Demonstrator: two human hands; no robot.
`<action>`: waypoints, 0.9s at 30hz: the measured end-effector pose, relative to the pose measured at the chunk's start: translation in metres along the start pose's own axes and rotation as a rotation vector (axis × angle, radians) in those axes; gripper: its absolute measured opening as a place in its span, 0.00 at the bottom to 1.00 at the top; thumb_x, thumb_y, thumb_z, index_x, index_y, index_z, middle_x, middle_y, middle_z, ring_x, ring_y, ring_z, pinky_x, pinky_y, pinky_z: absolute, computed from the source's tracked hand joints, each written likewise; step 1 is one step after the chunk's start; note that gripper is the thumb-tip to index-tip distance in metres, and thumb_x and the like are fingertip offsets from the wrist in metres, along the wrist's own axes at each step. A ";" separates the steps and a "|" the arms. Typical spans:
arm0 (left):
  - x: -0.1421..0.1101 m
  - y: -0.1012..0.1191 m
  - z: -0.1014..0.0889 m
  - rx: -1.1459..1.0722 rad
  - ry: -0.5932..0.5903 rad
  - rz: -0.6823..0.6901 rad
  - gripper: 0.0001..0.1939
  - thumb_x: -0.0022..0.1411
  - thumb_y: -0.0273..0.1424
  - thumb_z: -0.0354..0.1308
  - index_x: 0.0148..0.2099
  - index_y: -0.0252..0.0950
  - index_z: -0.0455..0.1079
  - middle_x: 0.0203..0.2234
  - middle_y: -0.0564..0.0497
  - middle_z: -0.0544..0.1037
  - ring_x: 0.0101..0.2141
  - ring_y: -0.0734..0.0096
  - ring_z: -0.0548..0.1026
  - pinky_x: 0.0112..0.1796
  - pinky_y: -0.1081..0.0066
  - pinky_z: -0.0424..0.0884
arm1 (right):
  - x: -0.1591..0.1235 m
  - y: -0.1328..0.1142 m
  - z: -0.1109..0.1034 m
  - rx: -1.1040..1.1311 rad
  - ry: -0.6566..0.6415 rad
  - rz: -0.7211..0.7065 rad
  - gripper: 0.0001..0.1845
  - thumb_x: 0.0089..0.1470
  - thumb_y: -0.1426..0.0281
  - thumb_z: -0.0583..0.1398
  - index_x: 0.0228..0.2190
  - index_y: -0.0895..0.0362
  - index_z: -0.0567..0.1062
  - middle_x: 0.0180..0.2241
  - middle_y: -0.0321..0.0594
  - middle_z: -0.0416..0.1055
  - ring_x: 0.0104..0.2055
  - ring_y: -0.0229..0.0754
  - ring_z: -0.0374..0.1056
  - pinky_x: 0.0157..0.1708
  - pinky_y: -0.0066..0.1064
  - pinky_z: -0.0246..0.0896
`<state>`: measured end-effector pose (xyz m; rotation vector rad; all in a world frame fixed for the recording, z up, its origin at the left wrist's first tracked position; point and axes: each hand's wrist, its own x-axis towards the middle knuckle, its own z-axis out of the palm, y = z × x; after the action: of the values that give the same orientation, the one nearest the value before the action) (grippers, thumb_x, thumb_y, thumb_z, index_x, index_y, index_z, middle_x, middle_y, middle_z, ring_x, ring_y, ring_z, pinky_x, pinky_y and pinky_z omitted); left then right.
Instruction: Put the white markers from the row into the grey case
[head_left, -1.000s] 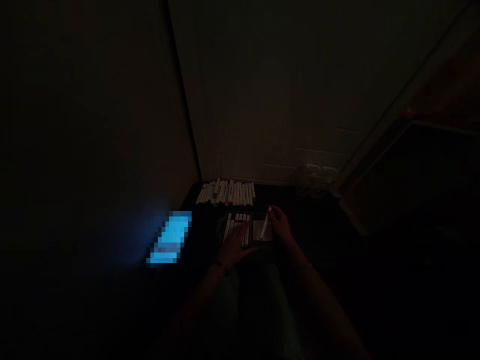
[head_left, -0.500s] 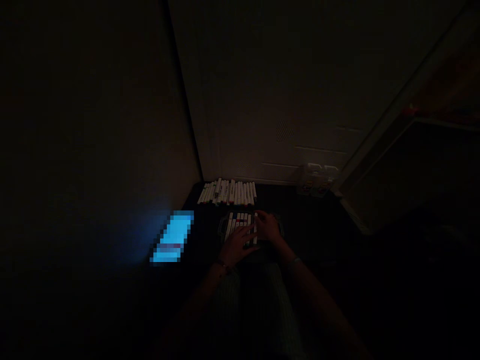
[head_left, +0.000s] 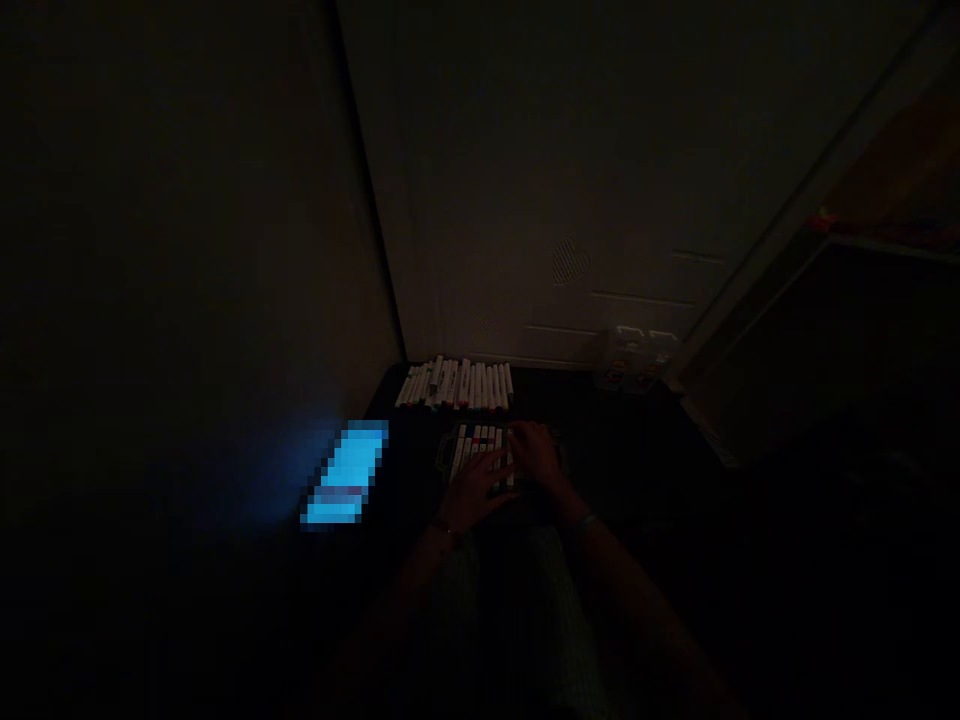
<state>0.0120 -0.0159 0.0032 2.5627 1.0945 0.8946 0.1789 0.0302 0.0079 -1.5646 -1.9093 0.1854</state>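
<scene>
In dim light, a row of white markers [head_left: 463, 446] lies in a clear case [head_left: 441, 456] on the dark tabletop in front of me. My left hand [head_left: 475, 486] rests across the lower part of this row, its fingers spread and stretched to the right. At the right end of the row, my right hand [head_left: 535, 452] has its fingers bent and closed at the upper end of a white marker [head_left: 511, 473]. The hand partly hides the case's right side, and the fingertips are hard to make out.
Behind the case, many more white markers [head_left: 480, 386] lie side by side near the wall. A glowing blurred screen [head_left: 346, 475] is at the left. Clear plastic containers [head_left: 637, 358] stand at the back right against the wall.
My right hand has turned slightly, with its fingers now more curled over the top of the end marker. My left hand has barely moved.
</scene>
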 end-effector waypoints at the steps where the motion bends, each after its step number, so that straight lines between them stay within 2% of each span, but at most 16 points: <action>1: 0.000 0.000 0.000 0.002 -0.001 -0.002 0.22 0.52 0.40 0.58 0.50 0.46 0.65 0.53 0.50 0.63 0.52 0.61 0.61 0.51 0.56 0.61 | 0.000 0.001 0.000 0.005 0.005 0.001 0.11 0.53 0.69 0.54 0.40 0.53 0.71 0.36 0.40 0.69 0.41 0.42 0.61 0.43 0.32 0.51; 10: 0.000 0.000 -0.001 0.010 -0.010 0.004 0.22 0.52 0.39 0.58 0.51 0.46 0.65 0.55 0.51 0.62 0.53 0.61 0.61 0.52 0.55 0.60 | -0.002 0.009 0.003 0.103 0.034 0.037 0.17 0.52 0.68 0.55 0.45 0.56 0.68 0.39 0.42 0.68 0.42 0.42 0.61 0.43 0.33 0.54; 18: 0.000 -0.001 0.000 0.027 -0.019 0.018 0.22 0.54 0.40 0.56 0.51 0.46 0.64 0.55 0.51 0.61 0.53 0.62 0.60 0.52 0.55 0.60 | -0.004 0.009 0.003 0.122 0.039 0.012 0.18 0.52 0.68 0.55 0.46 0.58 0.67 0.40 0.43 0.68 0.42 0.42 0.61 0.44 0.34 0.54; 27: 0.000 -0.002 0.002 -0.004 -0.015 0.011 0.21 0.53 0.40 0.57 0.50 0.45 0.66 0.51 0.51 0.67 0.52 0.64 0.62 0.51 0.57 0.61 | -0.003 0.010 0.005 0.111 0.031 0.022 0.18 0.51 0.68 0.56 0.44 0.57 0.68 0.40 0.42 0.68 0.43 0.42 0.61 0.43 0.33 0.54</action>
<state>0.0119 -0.0144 0.0010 2.5702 1.0741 0.8785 0.1847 0.0321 -0.0018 -1.5068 -1.8266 0.2707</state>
